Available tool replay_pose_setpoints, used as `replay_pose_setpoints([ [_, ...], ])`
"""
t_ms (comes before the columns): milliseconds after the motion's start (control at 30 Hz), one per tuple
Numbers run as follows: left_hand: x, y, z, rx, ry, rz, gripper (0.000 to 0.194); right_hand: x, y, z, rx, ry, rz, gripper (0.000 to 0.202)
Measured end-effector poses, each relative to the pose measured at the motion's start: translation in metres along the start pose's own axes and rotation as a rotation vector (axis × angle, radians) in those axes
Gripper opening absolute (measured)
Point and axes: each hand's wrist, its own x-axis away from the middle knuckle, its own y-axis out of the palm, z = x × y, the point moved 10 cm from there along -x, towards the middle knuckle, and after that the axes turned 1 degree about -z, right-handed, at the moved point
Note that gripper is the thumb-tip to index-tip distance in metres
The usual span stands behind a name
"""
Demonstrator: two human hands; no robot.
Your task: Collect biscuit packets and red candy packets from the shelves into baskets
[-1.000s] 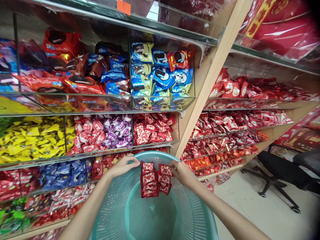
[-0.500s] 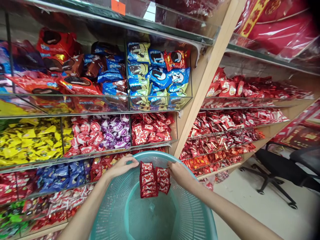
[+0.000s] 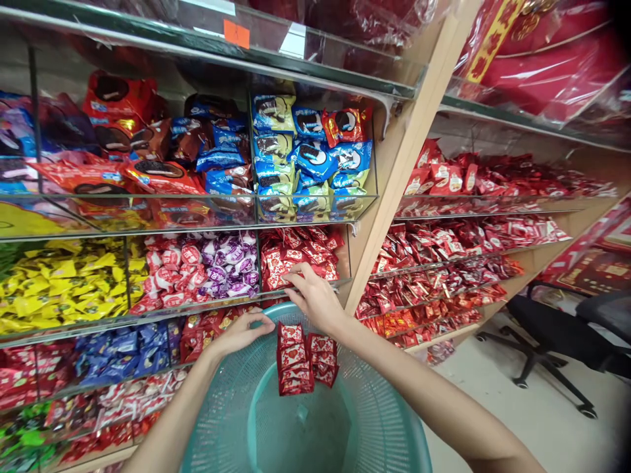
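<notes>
A large teal mesh basket [image 3: 389,427] stands below the shelves, with red patterned packets [image 3: 294,358] in rows against its far inner wall. My left hand [image 3: 250,330] is closed on the basket's far rim, left of the packets. Above the rim, my right hand [image 3: 313,297] reaches to the front edge of a shelf compartment of red packets [image 3: 276,253]. Its fingers are bent near the lowest packets; whether one is between them is too small to tell.
Yellow sweets [image 3: 69,282], red-and-white and purple wrapped sweets [image 3: 229,263], and blue packets [image 3: 118,351] fill neighbouring compartments. A wooden upright [image 3: 394,177] divides the shelving. A black wheeled chair [image 3: 547,335] stands on the right.
My right hand has moved up and left from the basket's far rim to the compartment of red packets. The left hand stays at the rim. The view has shifted slightly.
</notes>
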Motion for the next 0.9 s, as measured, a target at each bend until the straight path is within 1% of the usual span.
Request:
replay_pose_setpoints([
  [67,0.0,0.0,0.0,0.008,0.0,0.0,0.034,-0.004,0.003,0.0,-0.079,-0.032,0.02,0.018],
  [100,0.0,0.0,0.0,0.009,0.0,0.0,0.034,-0.005,0.001,-0.001,-0.124,-0.058,0.047,0.018],
  [167,0.0,0.0,-0.001,0.005,0.004,0.0,0.034,0.0,-0.01,-0.004,-0.203,-0.109,0.144,0.018],
  [267,0.0,0.0,-0.003,-0.014,0.008,0.004,0.035,0.022,-0.033,-0.007,-0.272,-0.168,0.315,0.019],
  [300,0.0,0.0,-0.004,-0.019,0.004,0.003,0.035,0.033,-0.036,-0.008,-0.276,-0.182,0.34,0.021],
  [333,0.0,0.0,-0.005,-0.021,0.0,0.001,0.035,0.043,-0.036,-0.011,-0.271,-0.204,0.335,0.024],
  [400,0.0,0.002,-0.007,-0.02,-0.004,-0.012,0.034,0.062,-0.023,-0.017,-0.229,-0.259,0.237,0.027],
  [467,-0.001,0.002,-0.009,-0.017,-0.003,-0.019,0.032,0.078,0.001,-0.02,-0.17,-0.286,0.084,0.025],
  [533,-0.002,0.001,-0.011,-0.013,-0.009,-0.016,0.029,0.088,0.027,-0.016,-0.125,-0.248,-0.059,0.021],
  [600,-0.003,-0.001,-0.013,-0.003,-0.028,-0.007,0.029,0.092,0.049,-0.008,-0.103,-0.185,-0.153,0.02],
  [667,-0.001,-0.003,-0.016,0.008,-0.063,0.003,0.03,0.09,0.066,-0.002,-0.089,-0.144,-0.209,0.019],
  [767,0.003,-0.004,-0.016,0.031,-0.117,-0.001,0.033,0.085,0.082,0.002,-0.076,-0.123,-0.254,0.018],
  [900,0.005,-0.002,-0.003,-0.015,-0.059,-0.038,0.036,0.079,0.093,0.007,-0.076,-0.097,-0.272,0.018],
])
